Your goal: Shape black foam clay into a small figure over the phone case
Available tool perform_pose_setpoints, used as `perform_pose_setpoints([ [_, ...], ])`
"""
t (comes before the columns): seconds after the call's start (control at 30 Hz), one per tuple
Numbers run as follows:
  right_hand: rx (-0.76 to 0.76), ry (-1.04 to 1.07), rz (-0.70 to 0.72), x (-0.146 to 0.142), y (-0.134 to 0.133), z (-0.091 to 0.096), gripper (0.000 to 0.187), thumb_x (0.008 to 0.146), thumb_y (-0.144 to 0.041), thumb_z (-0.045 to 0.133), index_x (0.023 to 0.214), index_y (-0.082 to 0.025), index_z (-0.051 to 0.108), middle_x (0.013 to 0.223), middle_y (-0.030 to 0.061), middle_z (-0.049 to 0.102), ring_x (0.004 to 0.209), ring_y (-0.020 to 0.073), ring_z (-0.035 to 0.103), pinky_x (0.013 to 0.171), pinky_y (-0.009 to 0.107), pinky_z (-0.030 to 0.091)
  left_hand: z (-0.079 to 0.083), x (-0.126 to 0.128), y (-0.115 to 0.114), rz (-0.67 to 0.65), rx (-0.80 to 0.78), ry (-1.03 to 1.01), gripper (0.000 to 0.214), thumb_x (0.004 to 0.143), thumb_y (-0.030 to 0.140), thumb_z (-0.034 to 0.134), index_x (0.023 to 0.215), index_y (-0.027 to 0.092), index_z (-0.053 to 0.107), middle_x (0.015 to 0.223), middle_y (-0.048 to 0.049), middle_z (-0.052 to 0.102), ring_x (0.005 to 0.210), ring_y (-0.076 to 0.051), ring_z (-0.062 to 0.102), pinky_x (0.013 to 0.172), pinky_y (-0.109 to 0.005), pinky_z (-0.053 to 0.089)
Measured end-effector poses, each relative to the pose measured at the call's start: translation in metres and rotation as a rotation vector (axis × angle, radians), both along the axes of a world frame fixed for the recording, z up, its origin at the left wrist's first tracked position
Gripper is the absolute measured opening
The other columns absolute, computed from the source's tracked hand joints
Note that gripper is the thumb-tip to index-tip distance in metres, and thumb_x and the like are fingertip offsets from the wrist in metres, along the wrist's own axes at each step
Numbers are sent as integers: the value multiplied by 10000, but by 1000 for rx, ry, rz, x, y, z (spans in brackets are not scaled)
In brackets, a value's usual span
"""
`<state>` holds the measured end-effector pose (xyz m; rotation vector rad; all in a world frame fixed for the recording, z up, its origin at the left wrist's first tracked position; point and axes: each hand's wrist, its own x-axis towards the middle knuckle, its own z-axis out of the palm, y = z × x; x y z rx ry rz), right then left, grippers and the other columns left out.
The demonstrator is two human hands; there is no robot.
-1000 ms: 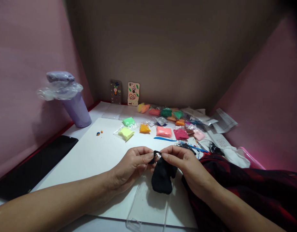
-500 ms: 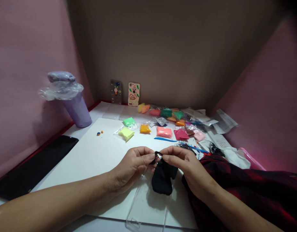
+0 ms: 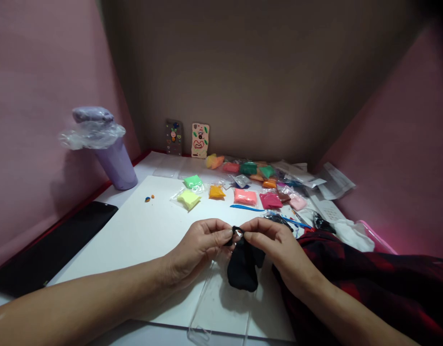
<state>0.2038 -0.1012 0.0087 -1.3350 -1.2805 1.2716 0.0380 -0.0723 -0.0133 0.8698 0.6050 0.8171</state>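
Note:
A soft matte black piece [image 3: 242,269] hangs from my fingertips; whether it is clay or cloth I cannot tell. My left hand [image 3: 200,247] pinches its upper left part between thumb and fingers. On the other side, my right hand [image 3: 279,245] pinches the upper right part. A small loop of the black material with a gap in it shows between the two thumbs. Below lies a clear phone case [image 3: 217,312] on the white board [image 3: 153,259], partly covered by the black piece and my left hand.
Several bags of coloured clay [image 3: 245,197] lie across the back, near a blue modelling tool [image 3: 246,208]. Two decorated phone cases [image 3: 200,140] lean on the wall. A purple tumbler [image 3: 115,163] and a black phone-like slab [image 3: 55,245] stand left; plaid cloth [image 3: 365,283] lies right.
Almost nothing differs. Both hands keep the same pinch on the black piece, and the whole view has shifted by a few pixels.

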Motion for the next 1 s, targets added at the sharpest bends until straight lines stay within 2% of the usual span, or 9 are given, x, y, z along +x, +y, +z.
perform_pose_setpoints([
  [0.27, -24, 24, 24, 0, -1, 4, 146, 666, -252, 644, 776, -155, 640, 751, 25, 649, 697, 155, 552, 638, 265, 411, -1, 0, 1, 21, -31, -5, 121, 768, 204, 668, 739, 98, 619, 760, -63, 628, 670, -123, 566, 647, -233, 415],
  [0.43, -41, 45, 36, 1, -2, 3, 192, 670, -299, 687, 793, -160, 637, 736, 19, 636, 662, 151, 533, 605, 262, 383, 0, 0, 0, 29, -41, 1, 150, 736, 224, 707, 724, 100, 624, 729, -55, 622, 643, -115, 557, 633, -223, 412],
  [0.57, -53, 134, 43, 1, -1, 1, 225, 702, -343, 696, 814, -156, 641, 768, 31, 651, 712, 156, 547, 651, 261, 391, 1, 1, 0, 33, -45, -13, 154, 745, 235, 702, 732, 100, 629, 739, -57, 626, 647, -114, 558, 640, -225, 420],
  [0.67, -77, 154, 61, 3, 1, -3, 272, 722, -396, 693, 794, -143, 626, 730, 25, 627, 662, 134, 505, 613, 249, 359, 1, 2, 0, 43, -43, -30, 162, 749, 244, 701, 733, 98, 633, 744, -56, 627, 657, -114, 556, 644, -226, 421],
  [0.9, -71, 195, 58, 4, 1, -8, 385, 691, -512, 696, 716, -155, 554, 667, -7, 525, 602, 116, 429, 573, 250, 318, 1, 2, -1, -13, 8, -20, 310, 815, 418, 611, 806, 109, 621, 775, -56, 589, 694, -130, 525, 642, -247, 403],
  [1.0, -54, 182, 63, 2, 0, -7, 388, 680, -514, 706, 713, -159, 554, 651, -11, 518, 601, 118, 429, 574, 251, 325, 2, 2, -2, -22, 2, 23, 345, 772, 454, 647, 758, 114, 592, 720, -32, 556, 646, -118, 496, 592, -236, 376],
])
